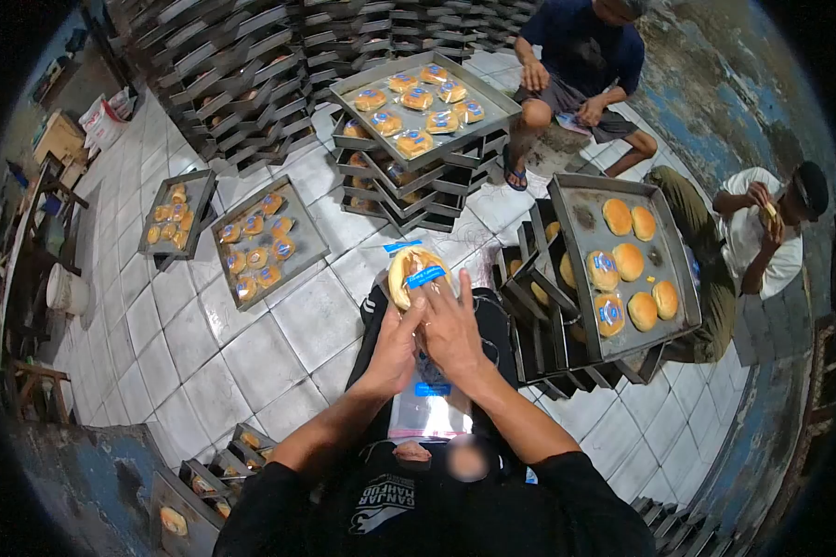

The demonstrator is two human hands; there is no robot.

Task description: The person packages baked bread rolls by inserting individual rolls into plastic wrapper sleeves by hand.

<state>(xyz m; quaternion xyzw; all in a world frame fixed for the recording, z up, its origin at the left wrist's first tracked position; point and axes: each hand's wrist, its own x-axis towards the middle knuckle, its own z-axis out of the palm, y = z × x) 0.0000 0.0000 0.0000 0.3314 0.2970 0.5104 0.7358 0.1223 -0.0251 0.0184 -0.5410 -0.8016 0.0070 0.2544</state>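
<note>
A round bun (402, 276) in a clear plastic bag with a blue label is held up in front of my lap. My left hand (392, 351) grips its near side, thumb pointing up along the wrapper. Against the bag's right side lies my right hand (452, 336), its fingers closed on the plastic and one finger sticking up. Part of the bun is hidden behind the fingers. Below my hands, a stack of flat clear bags (432, 413) with blue labels rests on my lap.
To my right, a metal tray (581, 246) of bare and wrapped buns tops a stack of trays. Another loaded tray (481, 130) stands ahead on its stack. Two floor trays (308, 239) (198, 243) hold wrapped buns at left. Two people sit at upper right.
</note>
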